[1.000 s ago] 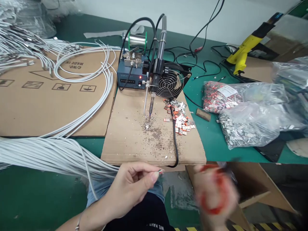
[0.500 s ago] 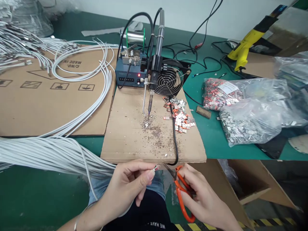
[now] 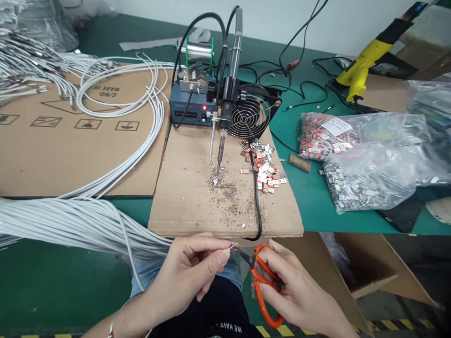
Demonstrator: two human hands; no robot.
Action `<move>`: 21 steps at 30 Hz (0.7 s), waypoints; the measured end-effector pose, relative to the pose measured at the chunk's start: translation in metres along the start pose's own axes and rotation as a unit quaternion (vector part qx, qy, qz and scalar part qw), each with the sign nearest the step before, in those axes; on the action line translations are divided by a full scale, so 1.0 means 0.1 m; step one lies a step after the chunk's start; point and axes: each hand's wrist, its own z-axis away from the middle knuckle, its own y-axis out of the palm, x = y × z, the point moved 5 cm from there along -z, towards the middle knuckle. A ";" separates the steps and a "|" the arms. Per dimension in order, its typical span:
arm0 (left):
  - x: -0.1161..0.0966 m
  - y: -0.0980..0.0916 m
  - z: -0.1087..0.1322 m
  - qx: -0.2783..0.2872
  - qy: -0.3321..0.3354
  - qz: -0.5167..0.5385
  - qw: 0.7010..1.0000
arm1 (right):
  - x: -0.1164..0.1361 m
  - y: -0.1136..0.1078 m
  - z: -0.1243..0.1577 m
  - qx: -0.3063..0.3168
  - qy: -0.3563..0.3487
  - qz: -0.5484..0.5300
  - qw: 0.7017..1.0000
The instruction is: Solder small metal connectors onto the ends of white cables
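Observation:
Between thumb and forefinger, my left hand (image 3: 200, 270) pinches the end of a white cable (image 3: 131, 258), whose thin coloured wires (image 3: 232, 248) stick out past the fingertips. Orange-handled scissors (image 3: 262, 286) are in my right hand (image 3: 294, 286), with fingers wrapped through the loops. Their dark blades reach left to the wire ends, at or touching them; the exact contact is too small to tell. Both hands are in front of the cardboard's near edge, above my lap. A thick bundle of white cables (image 3: 81, 225) lies to the left of my left hand.
A soldering iron (image 3: 225, 112) hangs tip-down over the cardboard sheet (image 3: 186, 202), beside a blue control box (image 3: 188, 108) and a fan (image 3: 248, 117). Small orange-and-metal connectors (image 3: 268, 173) lie at right. Bags of metal parts (image 3: 362, 183), a yellow heat gun (image 3: 369, 61) and a solder spool (image 3: 199, 50) stand farther out.
The scissors have moved left, bringing their blades from just apart to the wire ends, and the handles have come closer together. My left hand has shifted slightly right.

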 end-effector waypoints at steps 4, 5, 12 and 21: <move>0.03 0.00 0.01 -0.012 -0.040 0.014 0.999 | 0.00 -0.01 0.01 -0.029 -0.013 0.014 0.999; 0.03 0.00 0.02 -0.014 -0.050 0.018 0.998 | -0.01 -0.02 0.01 -0.036 -0.015 0.017 0.999; -0.04 0.02 0.06 -0.054 -0.085 -0.001 0.995 | 0.00 -0.05 0.01 -0.055 -0.027 0.030 0.998; -0.05 0.06 0.06 -0.046 -0.084 0.002 0.995 | 0.01 -0.08 0.00 -0.063 -0.052 0.040 0.996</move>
